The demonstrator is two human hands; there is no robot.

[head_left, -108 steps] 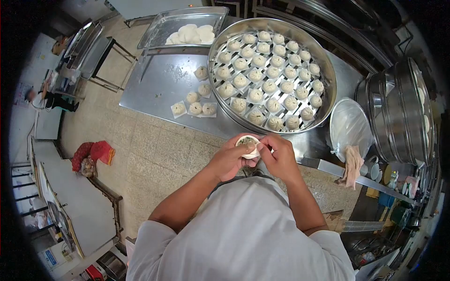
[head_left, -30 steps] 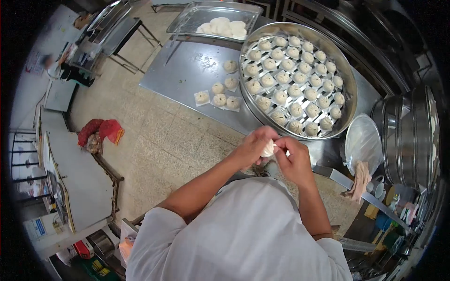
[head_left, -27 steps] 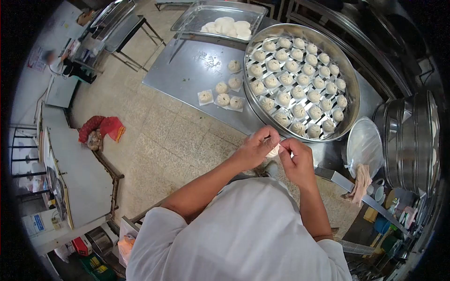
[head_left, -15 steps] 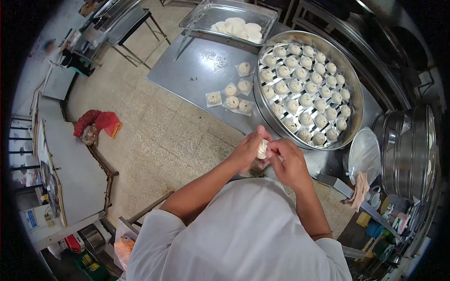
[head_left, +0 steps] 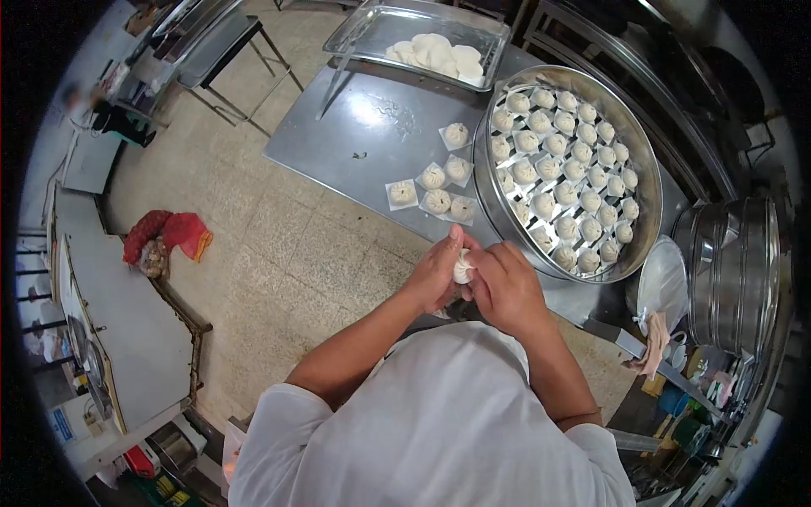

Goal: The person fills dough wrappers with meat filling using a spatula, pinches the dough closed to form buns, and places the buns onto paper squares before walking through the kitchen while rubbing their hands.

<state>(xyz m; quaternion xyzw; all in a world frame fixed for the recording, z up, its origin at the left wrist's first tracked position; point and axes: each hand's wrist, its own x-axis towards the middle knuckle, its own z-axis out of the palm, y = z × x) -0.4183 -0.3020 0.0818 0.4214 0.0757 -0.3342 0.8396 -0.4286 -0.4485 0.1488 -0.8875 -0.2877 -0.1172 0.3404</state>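
Between my two hands sits a small white pleated bun, held just in front of my chest near the table edge. My left hand cups it from the left, thumb up along its side. The fingers of my right hand pinch at its pleated top and cover part of it. Beyond my hands, several buns on paper squares lie on the metal table. To the right, a large round steamer tray holds rows of pleated buns on paper squares.
A metal tray at the table's far end holds flat dough rounds. Stacked steamers and a plastic-covered bowl stand at right. A red net bag lies on the floor at left. A person is far off, upper left.
My right hand has closed further over the bun's top, and both hands have shifted slightly left. The view has tilted a little, so the table and steamer sit lower and more to the right.
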